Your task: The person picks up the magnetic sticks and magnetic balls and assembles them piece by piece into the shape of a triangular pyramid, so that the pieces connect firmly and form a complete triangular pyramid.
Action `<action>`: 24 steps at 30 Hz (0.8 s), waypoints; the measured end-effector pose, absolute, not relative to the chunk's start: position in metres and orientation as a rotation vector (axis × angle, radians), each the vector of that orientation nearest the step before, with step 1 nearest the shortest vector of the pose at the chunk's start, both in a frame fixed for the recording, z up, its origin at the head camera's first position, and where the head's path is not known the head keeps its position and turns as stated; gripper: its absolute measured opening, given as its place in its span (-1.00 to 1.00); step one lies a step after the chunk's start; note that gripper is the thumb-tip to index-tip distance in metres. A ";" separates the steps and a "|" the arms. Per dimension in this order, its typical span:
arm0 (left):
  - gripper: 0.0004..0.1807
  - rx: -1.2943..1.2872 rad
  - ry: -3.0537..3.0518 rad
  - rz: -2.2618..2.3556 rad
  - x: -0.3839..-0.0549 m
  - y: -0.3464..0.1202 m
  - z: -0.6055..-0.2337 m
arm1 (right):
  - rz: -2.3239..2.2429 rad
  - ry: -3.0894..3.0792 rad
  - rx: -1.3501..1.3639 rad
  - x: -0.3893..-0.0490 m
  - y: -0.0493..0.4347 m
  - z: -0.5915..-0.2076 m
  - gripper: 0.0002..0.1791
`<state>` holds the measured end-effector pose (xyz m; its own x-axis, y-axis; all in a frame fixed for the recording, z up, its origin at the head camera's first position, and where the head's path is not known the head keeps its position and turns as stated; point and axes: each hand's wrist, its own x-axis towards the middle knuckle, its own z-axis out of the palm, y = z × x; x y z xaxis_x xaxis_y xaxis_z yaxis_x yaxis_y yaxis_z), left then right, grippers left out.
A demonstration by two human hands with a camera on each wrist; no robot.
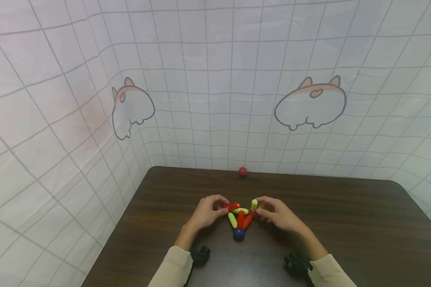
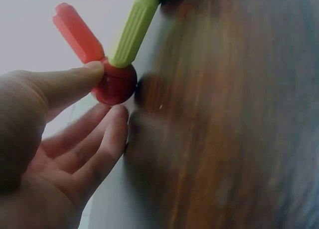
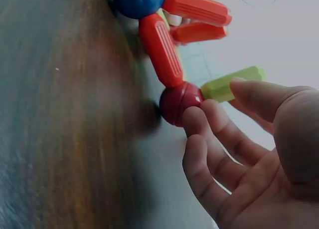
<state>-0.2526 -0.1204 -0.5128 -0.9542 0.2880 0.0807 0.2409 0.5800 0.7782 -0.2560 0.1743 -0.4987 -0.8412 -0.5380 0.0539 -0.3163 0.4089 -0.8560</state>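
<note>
A building-toy frame of red and yellow-green ridged sticks joined by balls stands on the dark table. The blue ball (image 1: 238, 234) is at its near corner, with an upright red stick (image 1: 241, 219) on it. My left hand (image 1: 206, 211) pinches the left red ball (image 2: 117, 84), thumb also against the base of a raised red stick (image 2: 79, 33). At the opposite corner, my right hand (image 1: 278, 215) holds a raised yellow-green stick (image 3: 224, 88) between thumb and finger, other fingertips touching the right red ball (image 3: 178, 104). Another yellow-green stick (image 1: 241, 210) crosses between the two red balls.
A loose red ball (image 1: 242, 171) lies at the table's (image 1: 344, 211) far edge. Behind it hangs a white grid-patterned cloth (image 1: 219, 79) with animal drawings. Dark wrist devices (image 1: 201, 255) are under both forearms.
</note>
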 end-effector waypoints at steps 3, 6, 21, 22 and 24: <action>-0.80 0.423 2.777 1.341 -0.253 -0.118 -0.514 | -1.382 2.427 -0.783 -0.255 0.173 -0.498 -0.63; -0.79 0.409 2.790 1.347 -0.253 -0.116 -0.514 | -1.375 2.425 -0.777 -0.255 0.172 -0.499 -0.66; -0.48 0.573 2.404 1.401 -0.249 -0.132 -0.504 | -1.405 2.408 -0.771 -0.255 0.171 -0.501 -0.70; -0.45 0.577 2.412 1.376 -0.250 -0.133 -0.504 | -1.413 2.404 -0.771 -0.255 0.171 -0.500 -0.71; -0.41 0.581 2.428 1.349 -0.250 -0.133 -0.505 | -1.417 2.402 -0.773 -0.254 0.171 -0.500 -0.72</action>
<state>-0.2501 -0.1330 -0.5045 -0.8722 0.4847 -0.0657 0.2001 0.4763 0.8562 -0.2542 0.1710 -0.5003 -0.8293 -0.5562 0.0542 -0.3165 0.3875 -0.8658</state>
